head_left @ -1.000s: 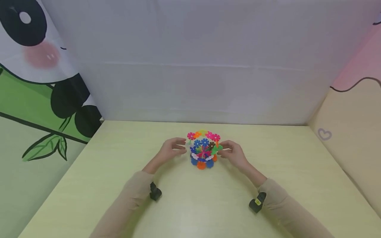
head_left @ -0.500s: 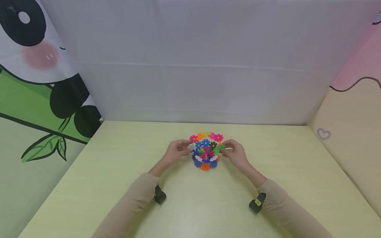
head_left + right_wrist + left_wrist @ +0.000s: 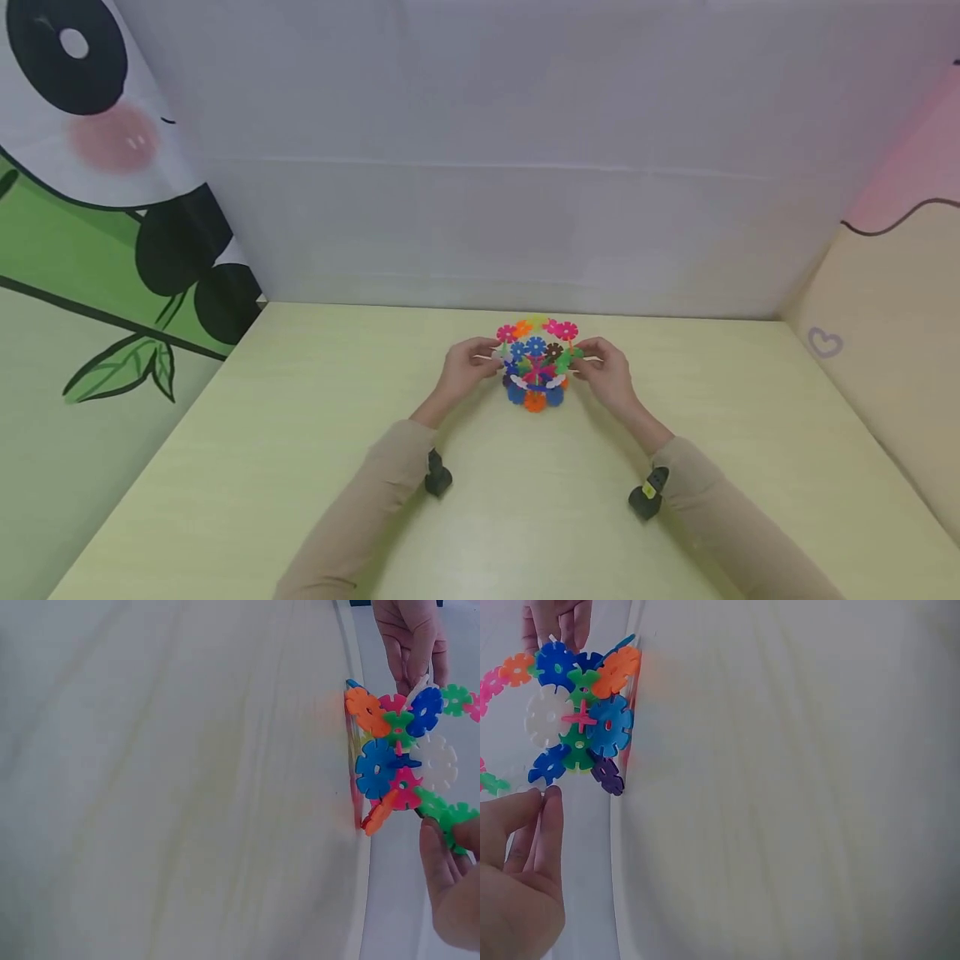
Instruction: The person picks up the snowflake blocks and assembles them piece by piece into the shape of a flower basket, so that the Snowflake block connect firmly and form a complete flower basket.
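Note:
A model of many-coloured plastic snowflake discs (image 3: 536, 363) stands near the table's back edge, with an arch of pink, orange and yellow discs over its top. My left hand (image 3: 467, 367) pinches its left side at a pale disc. My right hand (image 3: 606, 372) pinches a green disc (image 3: 448, 816) on the opposite side between thumb and fingers. Seen from the left wrist, a white disc (image 3: 549, 716), a blue disc (image 3: 609, 726) and an orange disc (image 3: 617, 673) show on the body. The arch is partly cut off in both wrist views.
The pale wooden table (image 3: 495, 517) extends toward me and to both sides. A plain light back wall (image 3: 510, 233) rises right behind the model. A printed panel (image 3: 112, 333) stands at the left, another panel (image 3: 885, 333) at the right.
Both hands and the model have moved to the right and slightly toward the back wall. The left forearm has swung inward, and the head view has shifted a little.

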`<action>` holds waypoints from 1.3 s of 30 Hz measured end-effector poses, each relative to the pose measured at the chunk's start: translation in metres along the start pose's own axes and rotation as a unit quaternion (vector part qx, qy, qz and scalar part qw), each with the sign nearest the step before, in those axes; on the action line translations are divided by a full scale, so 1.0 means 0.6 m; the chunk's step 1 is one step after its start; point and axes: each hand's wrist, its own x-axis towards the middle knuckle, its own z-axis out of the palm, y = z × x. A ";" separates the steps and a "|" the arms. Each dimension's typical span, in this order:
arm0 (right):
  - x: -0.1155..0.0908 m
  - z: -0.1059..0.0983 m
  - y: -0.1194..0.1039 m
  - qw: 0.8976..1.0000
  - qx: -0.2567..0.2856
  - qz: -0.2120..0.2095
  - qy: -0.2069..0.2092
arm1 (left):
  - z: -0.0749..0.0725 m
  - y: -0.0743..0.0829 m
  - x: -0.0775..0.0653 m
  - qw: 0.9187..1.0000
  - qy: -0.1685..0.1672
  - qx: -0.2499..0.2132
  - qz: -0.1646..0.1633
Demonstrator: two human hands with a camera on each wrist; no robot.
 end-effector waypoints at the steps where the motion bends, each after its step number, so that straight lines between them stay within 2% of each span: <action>1: 0.000 -0.001 0.001 1.000 -0.002 -0.001 0.000 | 0.002 -0.001 0.001 1.000 0.003 0.001 -0.001; 5: 0.001 -0.005 0.001 1.000 -0.020 0.002 -0.008 | 0.001 -0.010 0.003 1.000 0.000 0.017 0.002; 9: -0.001 -0.022 0.000 0.994 -0.097 -0.030 -0.032 | -0.023 -0.018 -0.001 0.999 -0.003 0.042 0.012; 11: -0.002 -0.041 -0.003 0.983 -0.165 -0.073 -0.044 | -0.045 -0.016 -0.006 0.997 0.001 0.072 0.017; 13: -0.001 -0.068 -0.005 0.955 -0.261 -0.130 -0.049 | -0.074 -0.009 -0.012 0.991 0.010 0.131 0.034; 14: 0.000 -0.082 -0.005 0.936 -0.309 -0.160 -0.052 | -0.090 -0.004 -0.017 0.982 0.016 0.184 0.046; 15: 0.001 -0.097 -0.005 0.912 -0.363 -0.186 -0.051 | -0.106 0.001 -0.021 0.968 0.023 0.243 0.059; 16: 0.001 -0.112 -0.005 0.885 -0.415 -0.207 -0.049 | -0.123 0.005 -0.024 0.949 0.031 0.306 0.073; 18: 0.003 -0.140 -0.003 0.836 -0.500 -0.223 -0.047 | -0.153 0.013 -0.032 0.900 0.046 0.424 0.088; 20: 0.003 -0.161 -0.001 0.807 -0.549 -0.208 -0.057 | -0.177 0.016 -0.038 0.854 0.044 0.513 0.072; 21: 0.003 -0.170 0.000 0.799 -0.566 -0.190 -0.063 | -0.187 0.016 -0.041 0.841 0.035 0.538 0.057; 22: 0.002 -0.176 0.001 0.797 -0.576 -0.171 -0.071 | -0.195 0.016 -0.043 0.830 0.023 0.556 0.037; 25: -0.001 -0.188 0.004 0.794 -0.589 -0.119 -0.093 | -0.208 0.009 -0.049 0.812 -0.019 0.583 -0.015; 28: -0.003 -0.192 0.008 0.794 -0.591 -0.084 -0.110 | -0.212 -0.004 -0.051 0.793 -0.048 0.606 -0.038; 30: -0.004 -0.193 0.011 0.795 -0.590 -0.071 -0.119 | -0.211 -0.013 -0.051 0.780 -0.057 0.622 -0.042; 31: -0.004 -0.193 0.013 0.797 -0.588 -0.067 -0.122 | -0.210 -0.017 -0.050 0.775 -0.056 0.628 -0.042; 37: -0.009 -0.193 0.022 0.796 -0.588 -0.068 -0.125 | -0.203 -0.025 -0.047 0.782 -0.046 0.620 -0.034; 39: -0.010 -0.192 0.023 0.795 -0.589 -0.069 -0.125 | -0.202 -0.027 -0.047 0.781 -0.048 0.622 -0.036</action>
